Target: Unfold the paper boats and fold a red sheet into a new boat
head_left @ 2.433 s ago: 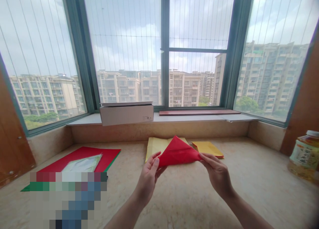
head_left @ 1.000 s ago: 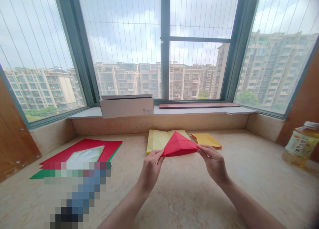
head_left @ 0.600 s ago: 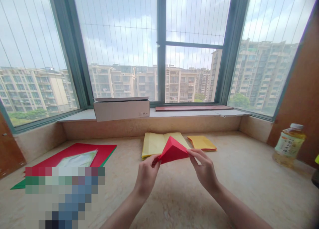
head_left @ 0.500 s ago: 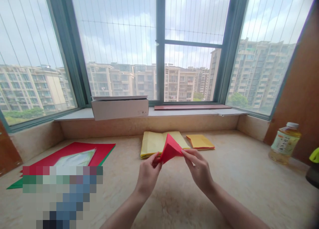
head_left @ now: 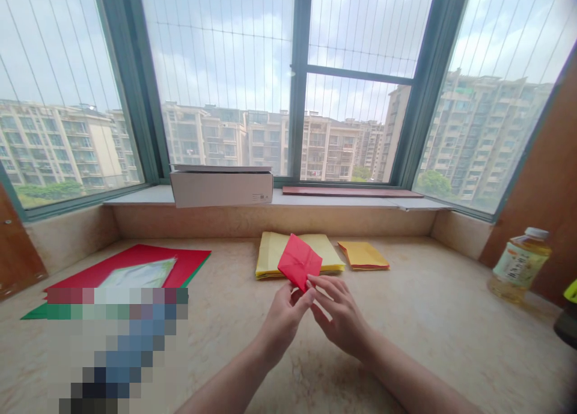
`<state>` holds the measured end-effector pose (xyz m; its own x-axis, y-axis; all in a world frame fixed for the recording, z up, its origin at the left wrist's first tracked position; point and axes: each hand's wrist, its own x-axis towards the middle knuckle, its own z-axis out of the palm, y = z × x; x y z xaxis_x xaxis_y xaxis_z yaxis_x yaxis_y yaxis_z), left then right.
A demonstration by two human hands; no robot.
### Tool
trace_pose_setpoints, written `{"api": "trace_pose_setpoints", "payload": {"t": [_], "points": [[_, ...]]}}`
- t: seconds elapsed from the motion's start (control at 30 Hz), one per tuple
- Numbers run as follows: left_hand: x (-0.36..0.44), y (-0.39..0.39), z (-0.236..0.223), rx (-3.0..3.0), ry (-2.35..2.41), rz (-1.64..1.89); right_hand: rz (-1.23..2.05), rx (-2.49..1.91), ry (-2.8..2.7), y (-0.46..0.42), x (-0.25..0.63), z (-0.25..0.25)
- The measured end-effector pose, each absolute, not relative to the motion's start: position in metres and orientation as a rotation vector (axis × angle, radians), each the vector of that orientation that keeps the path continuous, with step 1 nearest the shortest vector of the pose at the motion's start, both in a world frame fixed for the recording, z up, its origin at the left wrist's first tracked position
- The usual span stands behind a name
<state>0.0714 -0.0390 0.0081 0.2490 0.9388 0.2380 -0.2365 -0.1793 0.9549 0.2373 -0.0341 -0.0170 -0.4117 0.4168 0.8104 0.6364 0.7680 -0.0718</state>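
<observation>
A folded piece of red paper (head_left: pixel 299 260) stands up above the marble sill, pinched at its lower corner by both hands. My left hand (head_left: pixel 283 319) grips it from the left with fingers closed. My right hand (head_left: pixel 341 316) meets it from the right, thumb and forefinger pressed on the same corner. Right behind the red paper lies a stack of pale yellow sheets (head_left: pixel 274 258), and to its right a smaller orange-yellow folded sheet (head_left: pixel 363 255).
Large red sheets over a green one, with a clear packet on top (head_left: pixel 135 273), lie at the left. A white box (head_left: pixel 222 187) and a reddish board (head_left: pixel 351 191) sit on the window ledge. A drink bottle (head_left: pixel 517 264) stands at the far right.
My two hands have come together from wide apart. The red paper went from a broad triangle held by both ends to a narrower folded shape held at one corner.
</observation>
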Motion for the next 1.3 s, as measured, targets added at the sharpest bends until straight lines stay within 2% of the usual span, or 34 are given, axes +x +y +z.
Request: {"api": "trace_pose_setpoints", "payload": {"t": [0.2, 0.37, 0.43, 0.57, 0.63, 1.0, 1.3], "points": [[0.063, -0.024, 0.003, 1.217, 0.721, 1.309, -0.213, -0.742, -2.177, -0.035, 0.238, -0.015], [0.058, -0.023, 0.013, 1.269, 0.682, 1.242, -0.109, -0.863, -1.808, -0.028, 0.254, -0.012], [0.058, -0.027, 0.013, 1.321, 0.693, 1.172, 0.047, -0.905, -1.618, -0.024, 0.26, -0.012], [0.062, -0.035, 0.01, 1.361, 0.707, 1.089, 0.63, -0.833, -1.394, -0.02, 0.26, -0.016], [0.064, -0.037, 0.008, 1.315, 0.672, 1.075, 0.798, -0.784, -1.325, -0.021, 0.257, -0.016], [0.055, -0.025, 0.006, 1.478, 0.76, 0.918, 1.132, -0.781, -1.474, -0.03, 0.251, -0.004], [0.061, -0.039, 0.004, 1.305, 0.761, 0.674, 1.188, -0.782, -1.393, -0.035, 0.25, -0.003]]}}
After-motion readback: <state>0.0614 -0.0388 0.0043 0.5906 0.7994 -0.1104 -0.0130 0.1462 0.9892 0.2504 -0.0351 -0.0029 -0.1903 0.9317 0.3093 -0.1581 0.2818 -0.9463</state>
